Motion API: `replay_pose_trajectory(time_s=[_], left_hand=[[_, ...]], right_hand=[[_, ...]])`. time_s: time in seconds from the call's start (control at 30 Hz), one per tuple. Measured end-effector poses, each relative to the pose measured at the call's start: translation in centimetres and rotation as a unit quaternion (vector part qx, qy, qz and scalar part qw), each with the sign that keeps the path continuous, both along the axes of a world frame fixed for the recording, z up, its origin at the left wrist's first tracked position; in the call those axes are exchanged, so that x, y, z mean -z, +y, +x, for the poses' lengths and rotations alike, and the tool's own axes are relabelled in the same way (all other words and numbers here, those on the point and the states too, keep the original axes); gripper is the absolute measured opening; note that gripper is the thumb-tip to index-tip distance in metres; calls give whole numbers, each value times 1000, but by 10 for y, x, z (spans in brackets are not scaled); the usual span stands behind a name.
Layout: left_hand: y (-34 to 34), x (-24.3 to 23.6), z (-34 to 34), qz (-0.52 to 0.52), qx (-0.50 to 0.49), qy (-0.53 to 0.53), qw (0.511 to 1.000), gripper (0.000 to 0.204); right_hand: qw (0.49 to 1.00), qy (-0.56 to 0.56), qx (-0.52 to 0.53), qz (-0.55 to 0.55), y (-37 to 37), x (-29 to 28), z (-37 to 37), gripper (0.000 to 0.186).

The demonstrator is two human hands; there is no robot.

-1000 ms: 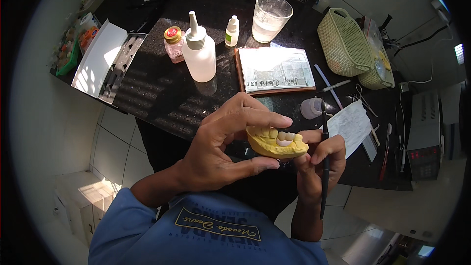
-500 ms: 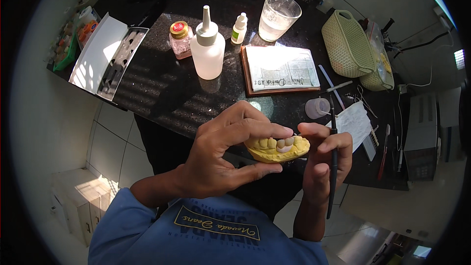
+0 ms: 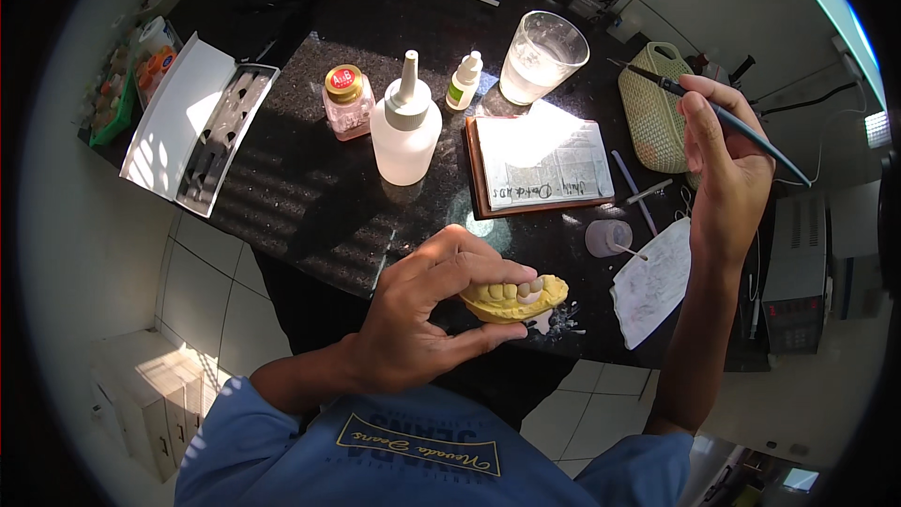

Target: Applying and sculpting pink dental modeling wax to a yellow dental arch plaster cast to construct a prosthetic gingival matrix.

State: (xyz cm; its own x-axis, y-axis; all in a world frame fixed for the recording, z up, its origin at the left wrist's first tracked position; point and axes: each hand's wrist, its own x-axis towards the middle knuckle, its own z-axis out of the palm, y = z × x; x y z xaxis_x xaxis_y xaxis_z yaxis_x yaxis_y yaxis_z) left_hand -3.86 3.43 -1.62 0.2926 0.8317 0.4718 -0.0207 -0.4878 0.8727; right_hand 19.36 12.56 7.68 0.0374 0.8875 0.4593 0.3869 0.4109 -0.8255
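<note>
My left hand (image 3: pixel 422 310) grips a yellow dental cast (image 3: pixel 497 308) between thumb and fingers, above the counter's front edge. Tooth-coloured crowns (image 3: pixel 531 292) sit in the row of yellow teeth, partly under a fingertip. Raised at the right, my right hand (image 3: pixel 727 155) pinches a slim fine-tipped brush (image 3: pixel 765 143) with a dark shaft and blue-grey end. Its tip points left, near the rim of a glass (image 3: pixel 542 61) of cloudy water; whether it touches cannot be made out. A white slab (image 3: pixel 540 164) with handwriting lies in a brown frame below the glass.
Behind the cast stand a large dropper bottle (image 3: pixel 406 136), a gold-lidded pink jar (image 3: pixel 348 103) and a small dropper bottle (image 3: pixel 465 82). A stained white cloth (image 3: pixel 652 286) and a small cup (image 3: pixel 607 238) lie right. An open case (image 3: pixel 202 122) is left; a woven basket (image 3: pixel 652 117) stands behind my right hand.
My right hand has moved up and right, away from the cast, carrying the brush, now turned tip-left. My left hand and the cast have shifted slightly left; the view has tilted a little.
</note>
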Motion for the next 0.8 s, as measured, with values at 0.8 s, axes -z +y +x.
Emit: replay_pose_trajectory(time_s=[0.8], left_hand=[[-6,22,1,-15,-78,32,996,46]], right_hand=[[977,-106,146,114,-87,-16,32,17]])
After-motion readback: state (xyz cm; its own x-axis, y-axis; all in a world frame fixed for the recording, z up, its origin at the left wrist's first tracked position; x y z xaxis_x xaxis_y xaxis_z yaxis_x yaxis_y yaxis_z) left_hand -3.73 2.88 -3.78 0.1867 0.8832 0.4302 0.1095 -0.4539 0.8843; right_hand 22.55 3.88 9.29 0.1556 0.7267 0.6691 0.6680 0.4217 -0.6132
